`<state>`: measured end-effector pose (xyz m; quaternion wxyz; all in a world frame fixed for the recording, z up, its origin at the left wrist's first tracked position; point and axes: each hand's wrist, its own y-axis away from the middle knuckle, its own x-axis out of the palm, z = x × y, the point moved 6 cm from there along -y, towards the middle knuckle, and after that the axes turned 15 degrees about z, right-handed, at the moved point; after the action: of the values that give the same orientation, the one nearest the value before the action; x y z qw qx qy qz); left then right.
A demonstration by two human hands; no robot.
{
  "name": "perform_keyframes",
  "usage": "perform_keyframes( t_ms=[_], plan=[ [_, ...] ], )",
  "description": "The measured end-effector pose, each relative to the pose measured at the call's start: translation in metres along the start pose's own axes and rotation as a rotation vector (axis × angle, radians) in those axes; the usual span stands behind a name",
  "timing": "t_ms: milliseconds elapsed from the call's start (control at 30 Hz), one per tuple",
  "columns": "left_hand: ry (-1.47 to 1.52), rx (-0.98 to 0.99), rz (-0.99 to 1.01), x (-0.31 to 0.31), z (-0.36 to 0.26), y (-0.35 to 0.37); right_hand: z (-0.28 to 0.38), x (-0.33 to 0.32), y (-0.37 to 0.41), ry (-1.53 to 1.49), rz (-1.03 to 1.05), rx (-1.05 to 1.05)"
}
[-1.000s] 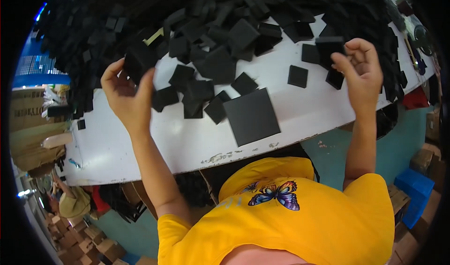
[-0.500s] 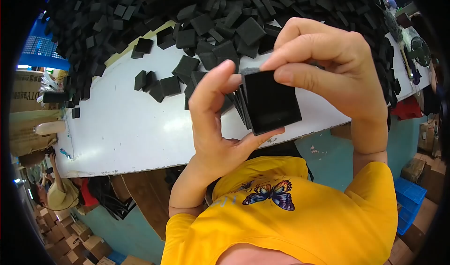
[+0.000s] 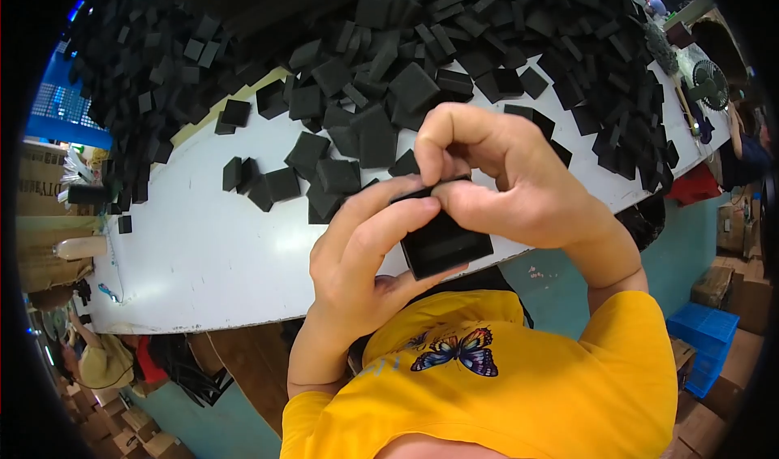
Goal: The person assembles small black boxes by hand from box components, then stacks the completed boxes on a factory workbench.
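Observation:
A black, square, shallow box (image 3: pixel 448 246) with a thin raised rim is held in front of my chest, its dark inner face turned up to me. My left hand (image 3: pixel 357 256) grips it from the left, thumb below and fingers over the top edge. At that same top edge, the thumb and bent fingers of my right hand (image 3: pixel 523 191) pinch close together. Whatever sits between those fingertips is hidden. Beyond my hands, loose black foam blocks (image 3: pixel 375 134) lie on the white table (image 3: pixel 187 268).
A big heap of black blocks (image 3: pixel 479 21) covers the far side. A blue basket (image 3: pixel 69 118) and a pale bottle (image 3: pixel 79 248) are at left. A small fan (image 3: pixel 711 84) stands at far right, a blue crate (image 3: pixel 704 345) below it. Another person (image 3: pixel 105 362) is at lower left.
Both hands have come down closer to my body with the black box. My left fingers now fold over its top edge, and my right hand has moved left and curled in beside them.

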<state>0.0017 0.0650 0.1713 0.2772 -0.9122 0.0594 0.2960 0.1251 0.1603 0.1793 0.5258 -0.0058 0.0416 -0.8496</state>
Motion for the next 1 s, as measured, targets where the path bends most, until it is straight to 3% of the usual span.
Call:
perform_keyframes(
  t_ms=[100, 200, 233, 300, 367, 600, 633, 733, 867, 1000],
  plan=[
    [-0.121, -0.015, -0.004, -0.004, -0.007, -0.005, 0.002, -0.002, 0.001, 0.09, 0.062, 0.038],
    [-0.183, -0.161, 0.044, -0.006, -0.012, -0.004, -0.004, -0.016, 0.0, -0.208, 0.139, -0.029],
    [-0.205, -0.161, 0.036, -0.007, -0.011, -0.006, -0.013, -0.036, 0.002, -0.144, 0.03, -0.167],
    [-0.193, -0.14, 0.04, -0.007, -0.01, -0.009, -0.032, -0.081, 0.007, 0.211, -0.381, -0.165],
    [-0.164, -0.09, 0.035, -0.006, -0.009, -0.012, -0.067, -0.123, 0.013, 0.629, -0.626, 0.108],
    [-0.123, -0.055, 0.085, -0.003, -0.008, -0.014, -0.101, -0.133, -0.006, 1.153, -0.523, 0.224],
    [-0.117, -0.029, 0.054, -0.003, -0.008, -0.014, -0.11, -0.135, -0.008, 0.909, -0.441, 0.282],
    [-0.066, 0.026, -0.016, 0.0, -0.006, -0.009, -0.122, -0.126, -0.01, 1.024, -0.38, 0.182],
    [0.072, 0.042, -0.07, 0.009, 0.005, 0.006, -0.118, -0.133, -0.01, 0.875, -0.326, 0.493],
    [0.184, -0.037, -0.128, 0.012, 0.012, 0.011, -0.128, -0.134, -0.001, 0.902, -0.291, 0.415]
  ],
)
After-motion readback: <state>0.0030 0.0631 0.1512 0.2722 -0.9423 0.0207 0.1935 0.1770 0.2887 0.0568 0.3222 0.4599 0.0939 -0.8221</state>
